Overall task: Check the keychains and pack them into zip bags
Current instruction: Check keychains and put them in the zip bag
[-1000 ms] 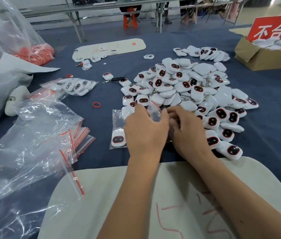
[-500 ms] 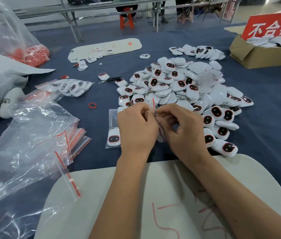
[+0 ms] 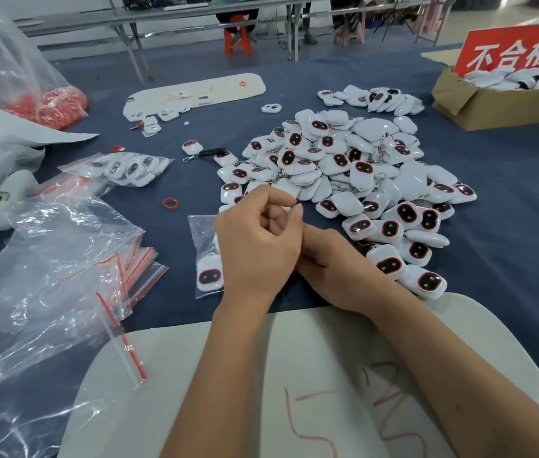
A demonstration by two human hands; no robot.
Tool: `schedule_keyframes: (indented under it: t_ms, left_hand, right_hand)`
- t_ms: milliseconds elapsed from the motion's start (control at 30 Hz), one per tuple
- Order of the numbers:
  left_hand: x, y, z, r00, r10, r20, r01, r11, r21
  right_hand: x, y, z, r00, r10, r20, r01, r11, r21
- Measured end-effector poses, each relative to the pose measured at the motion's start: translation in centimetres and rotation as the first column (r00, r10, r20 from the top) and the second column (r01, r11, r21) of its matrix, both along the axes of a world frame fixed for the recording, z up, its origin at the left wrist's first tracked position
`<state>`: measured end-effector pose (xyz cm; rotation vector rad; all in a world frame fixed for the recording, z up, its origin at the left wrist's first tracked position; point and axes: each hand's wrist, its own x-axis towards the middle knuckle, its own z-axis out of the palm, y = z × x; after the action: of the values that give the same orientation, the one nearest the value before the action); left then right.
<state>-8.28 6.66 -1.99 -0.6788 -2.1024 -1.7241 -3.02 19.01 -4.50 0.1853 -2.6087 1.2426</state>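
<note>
Blue cloth covers the worktop [image 3: 509, 180], where the zip bag [image 3: 207, 256] lies flat just left of the left hand [image 3: 255, 246], one keychain [image 3: 210, 277] inside. That hand's fingers are curled, pinching something too small to make out; the right hand [image 3: 331, 269], just right of the bag, is mostly hidden, so its grip cannot be told. With the bag's mouth possibly unsealed, a careless lift could spill the keychain into the unchecked pile [image 3: 344, 170] beyond the bag.

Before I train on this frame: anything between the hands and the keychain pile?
Nothing visible. The left hand and right hand meet over the zip bag, right at the near edge of the pile.
</note>
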Motion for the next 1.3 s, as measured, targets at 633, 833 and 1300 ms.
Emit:
schedule_keyframes:
  t_ms: [633,833,1300]
  left_hand:
    - [-0.1,0.9,-1.8,0.97,0.207,0.131,-0.114,0.855,-0.506]
    - [-0.9,-0.1,-1.1,0.946,0.189,0.262,-0.165,0.98,-0.114]
    - [-0.6,0.1,-1.2,0.851,-0.174,0.496,0.141,0.985,0.105]
  right_hand:
    - [0.0,0.4,0.3,0.722,-0.631,-0.284,0.69,0.684,0.236]
    - [-0.2,-0.2,0.1,0.83,-0.433,-0.351,0.385,0.901,-0.203]
    - [-0.6,0.9,-0.4,0.944,-0.327,-0.042,0.224,0.73,-0.645]
